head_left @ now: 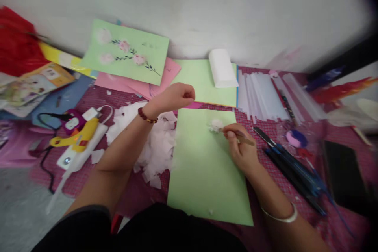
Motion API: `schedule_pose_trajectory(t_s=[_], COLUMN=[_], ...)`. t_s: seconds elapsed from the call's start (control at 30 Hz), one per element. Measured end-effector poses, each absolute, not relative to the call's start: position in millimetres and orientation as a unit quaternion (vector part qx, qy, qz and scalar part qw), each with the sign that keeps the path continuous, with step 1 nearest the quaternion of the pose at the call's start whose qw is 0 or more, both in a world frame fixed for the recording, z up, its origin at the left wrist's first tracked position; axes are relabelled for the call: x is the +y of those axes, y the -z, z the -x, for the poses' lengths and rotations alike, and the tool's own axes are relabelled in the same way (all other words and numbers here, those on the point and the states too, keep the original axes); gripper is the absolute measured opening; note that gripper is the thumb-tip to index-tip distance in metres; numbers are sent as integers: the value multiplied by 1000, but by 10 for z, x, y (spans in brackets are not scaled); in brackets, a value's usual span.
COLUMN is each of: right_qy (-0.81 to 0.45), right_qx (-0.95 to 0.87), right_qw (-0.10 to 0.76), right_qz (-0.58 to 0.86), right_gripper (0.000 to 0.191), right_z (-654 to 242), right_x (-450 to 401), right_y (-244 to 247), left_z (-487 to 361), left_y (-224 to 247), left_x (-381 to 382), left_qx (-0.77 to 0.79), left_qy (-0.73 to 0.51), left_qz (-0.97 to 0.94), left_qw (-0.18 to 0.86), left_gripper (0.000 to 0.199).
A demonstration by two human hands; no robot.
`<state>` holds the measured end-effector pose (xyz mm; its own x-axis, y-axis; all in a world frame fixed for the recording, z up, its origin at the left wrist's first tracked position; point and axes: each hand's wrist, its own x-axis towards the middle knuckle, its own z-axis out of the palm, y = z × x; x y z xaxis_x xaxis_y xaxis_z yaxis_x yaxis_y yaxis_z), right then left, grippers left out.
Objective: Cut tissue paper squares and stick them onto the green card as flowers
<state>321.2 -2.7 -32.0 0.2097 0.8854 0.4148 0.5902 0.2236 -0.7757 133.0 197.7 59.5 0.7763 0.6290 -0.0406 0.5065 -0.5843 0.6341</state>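
Observation:
My right hand (240,147) grips a thin brown stick-like tool (245,140), its exact kind unclear. The tool's far end meets a small crumpled white paper flower (216,125) on the upper part of a light green sheet (206,173). My left hand (180,95) is raised above the table, left of the flower, with its fingers curled in; whether anything is between them is hidden. Below the left wrist spreads a heap of torn white tissue paper pieces (159,145). A tiny white scrap (210,212) lies near the sheet's lower edge.
A green card with pink paper flowers (126,53) leans at the back left. A white tissue pack (223,69) rests behind. On the left are a yellow glue gun (84,136) and power strip (79,157); rightward, translucent sticks (264,96) and a blue-black tool (295,169).

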Motion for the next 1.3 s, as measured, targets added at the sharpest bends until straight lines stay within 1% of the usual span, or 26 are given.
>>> schedule_pose_trajectory(t_s=[0.1,0.2,0.27,0.37,0.43,0.53,0.6,0.7,0.77,0.83,0.9,0.97,1.03,1.17,1.3], right_qy=[-162,-182,-213,-275,-298,-306,-310,-320,-330,-341,-349,-353,-357,-360,-367], right_qx=[-534,-433,-374,-311,-289,-280,-282,-285,-284,-286,-288,-290,-291,-292,-294], right_qw=[574,658,695,727,738,741,739,739,739,736,733,732,733,733,728], right_qz=[598,589,576,547,532,527,528,520,514,510,507,505,501,498,498], right_gripper=[17,20,19,18,17,18,18,18,17,17,17,18,17,19,18], right_z=[-3210,-3231,-3261,-3311,-3333,-3339,-3332,-3321,-3320,-3323,-3325,-3324,-3319,-3311,-3289], right_x=[-36,-20,6,48,66,74,72,66,61,55,50,48,48,51,45], right_y=[300,269,266,288,305,313,308,301,307,321,335,341,341,335,328], left_z=[-1206,-1039,-935,-822,-778,-744,-732,-728,-742,-782,-855,-956,-1067,-1240,-1314], left_y=[-590,-518,-440,-291,-183,-69,-73,-210,-342,-456,-525,-543,-516,-362,-160], left_x=[2007,2037,2054,2081,2100,2120,2118,2087,2048,1997,1937,1874,1815,1742,1726], left_qx=[290,292,300,251,210,198,204,223,235,248,259,257,247,242,296], left_qy=[-9,29,36,42,45,25,2,-42,-72,-90,-99,-94,-91,-124,-147], left_qz=[-910,-915,-917,-936,-945,-942,-931,-907,-880,-836,-781,-741,-728,-730,-691], left_qw=[295,276,259,244,247,270,301,355,406,482,560,613,632,627,643], left_gripper=[12,16,19,25,26,16,8,4,4,7,12,15,15,10,11])
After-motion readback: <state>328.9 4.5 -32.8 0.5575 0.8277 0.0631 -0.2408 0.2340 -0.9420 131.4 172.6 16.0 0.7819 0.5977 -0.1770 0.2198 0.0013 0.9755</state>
